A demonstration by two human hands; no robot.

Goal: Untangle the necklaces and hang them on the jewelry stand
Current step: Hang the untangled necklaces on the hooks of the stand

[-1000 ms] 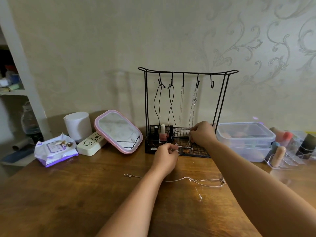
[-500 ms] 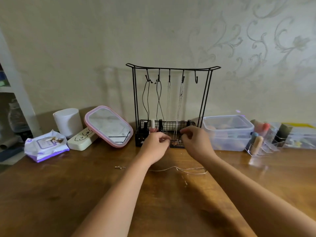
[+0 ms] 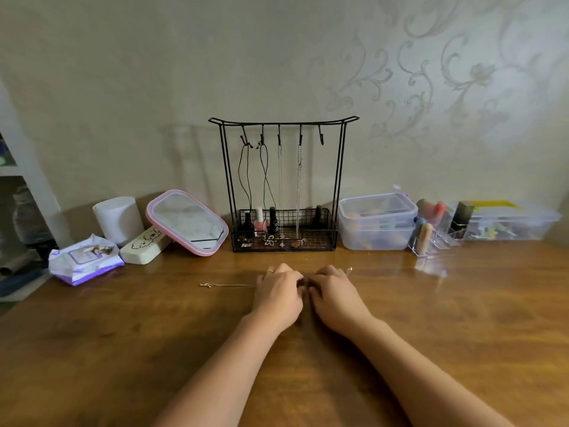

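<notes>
jewelry stand (image 3: 283, 183) behind hands, mirror (image 3: 188, 222) left, container (image 3: 378, 221) right

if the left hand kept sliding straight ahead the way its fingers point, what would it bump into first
Probably the jewelry stand: the left hand points toward its wire basket front, with only bare table between them, though depth is hard to judge.

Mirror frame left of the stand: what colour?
Pink, on the mirror leaning left of the jewelry stand; head view.

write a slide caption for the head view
Both hands work a thin necklace on the table before the jewelry stand.
</notes>
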